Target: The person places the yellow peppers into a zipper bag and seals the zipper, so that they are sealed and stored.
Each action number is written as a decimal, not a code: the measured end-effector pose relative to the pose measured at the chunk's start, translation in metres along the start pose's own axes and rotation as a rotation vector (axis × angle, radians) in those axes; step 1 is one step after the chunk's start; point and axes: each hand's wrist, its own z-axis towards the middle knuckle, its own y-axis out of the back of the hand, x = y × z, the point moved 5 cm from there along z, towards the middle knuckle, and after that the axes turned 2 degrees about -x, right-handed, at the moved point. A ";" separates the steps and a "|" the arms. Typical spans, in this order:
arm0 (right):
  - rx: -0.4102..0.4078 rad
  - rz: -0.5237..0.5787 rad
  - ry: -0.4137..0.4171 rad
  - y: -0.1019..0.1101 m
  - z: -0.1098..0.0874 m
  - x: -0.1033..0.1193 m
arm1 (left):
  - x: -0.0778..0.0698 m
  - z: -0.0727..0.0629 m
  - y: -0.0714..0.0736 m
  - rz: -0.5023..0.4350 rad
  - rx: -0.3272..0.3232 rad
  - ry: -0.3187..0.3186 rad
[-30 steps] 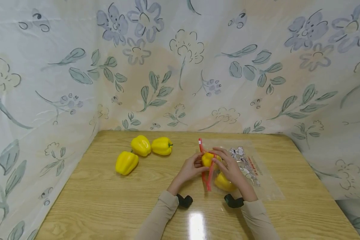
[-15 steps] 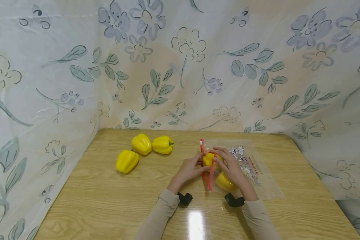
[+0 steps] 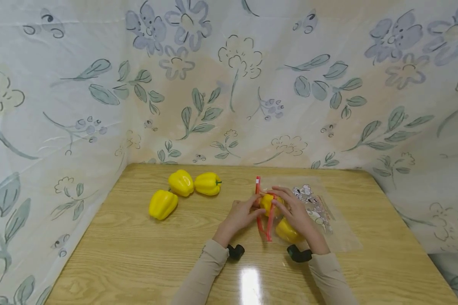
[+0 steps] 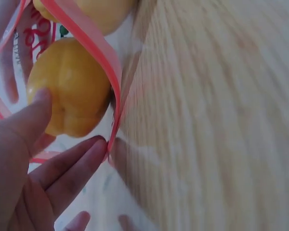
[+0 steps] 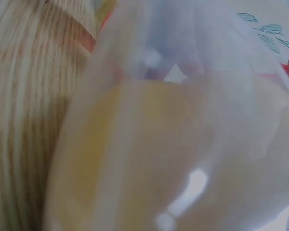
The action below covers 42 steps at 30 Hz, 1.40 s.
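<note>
A clear zip bag (image 3: 341, 231) with red zip strips lies at the right of the wooden table, its mouth facing left. One yellow bell pepper (image 4: 72, 91) is at the bag's mouth, between the red strips. My left hand (image 3: 237, 217) is there with its thumb tip on that pepper; its fingertips reach the red strip with fingers fairly straight. My right hand (image 3: 294, 214) pinches the edge of the mouth from the far side. Under it, a second yellow bell pepper (image 3: 286, 231) rests inside the bag. In the right wrist view, bag plastic (image 5: 183, 144) blurs most of the picture.
Three more yellow bell peppers, a front one (image 3: 163, 204), a back one (image 3: 181, 183) and one with a green stem (image 3: 207, 184), stand on the table's left half (image 3: 137, 254). A flower-patterned curtain (image 3: 229, 84) hangs behind and along the sides.
The pepper at the mouth has shifted slightly right, deeper between the red strips, and my left fingers have loosened around it. My right hand has hardly moved.
</note>
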 end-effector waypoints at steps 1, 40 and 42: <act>-0.002 0.000 0.003 0.000 0.000 0.000 | 0.001 0.000 0.000 -0.005 -0.021 0.005; 0.023 0.012 0.049 -0.003 0.002 0.009 | -0.001 0.004 0.002 0.066 -0.282 0.253; 0.020 0.008 0.054 -0.003 0.002 0.009 | -0.002 0.004 0.002 0.079 -0.283 0.255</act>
